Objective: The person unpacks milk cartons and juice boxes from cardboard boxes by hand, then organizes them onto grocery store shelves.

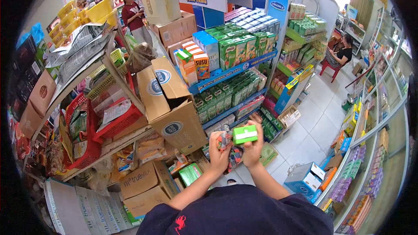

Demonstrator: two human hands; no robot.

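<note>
My left hand (219, 154) is closed on a crumpled, red-and-dark patterned bag (224, 141), part of which hangs down between my hands. Just right of it, my right hand (253, 147) grips a green and white pack (245, 134) from its right side, its top facing up. Both hands are close together in front of the milk shelf. Fingers under the pack are hidden. Behind my hands, green cartons (226, 98) fill the lower shelf, and an open Dutch Lady cardboard box (174, 122) stands to the left.
Red baskets (82, 148) sit on the left rack. Glass-fronted shelves (370, 143) line the right side, with a blue box (305, 178) on the tiled floor (308, 143). One person (134, 17) stands at the back left; another person (342, 54) sits on a red stool at right.
</note>
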